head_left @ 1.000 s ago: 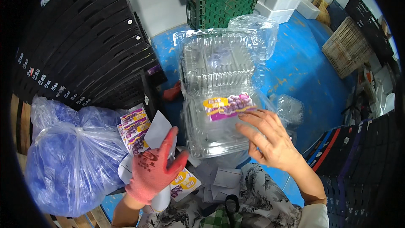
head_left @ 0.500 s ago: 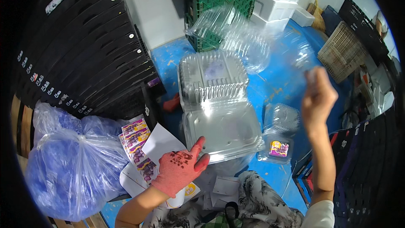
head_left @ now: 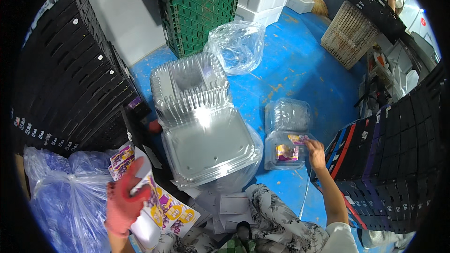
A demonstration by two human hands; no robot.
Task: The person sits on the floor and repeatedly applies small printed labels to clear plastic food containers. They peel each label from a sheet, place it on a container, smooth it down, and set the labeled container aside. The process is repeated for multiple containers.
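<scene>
Upper label (head_left: 297, 139) — just left of right hand (head_left: 316, 153) — cannot tell if clamped on it.

Label sheets (head_left: 177, 214) between tied bag (head_left: 70, 201) and clamshell containers (head_left: 206, 145).

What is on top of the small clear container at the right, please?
The right hand holds a purple-and-yellow label over the container; another label shows on or through its plastic. What lies directly beneath the labels is covered.
</scene>
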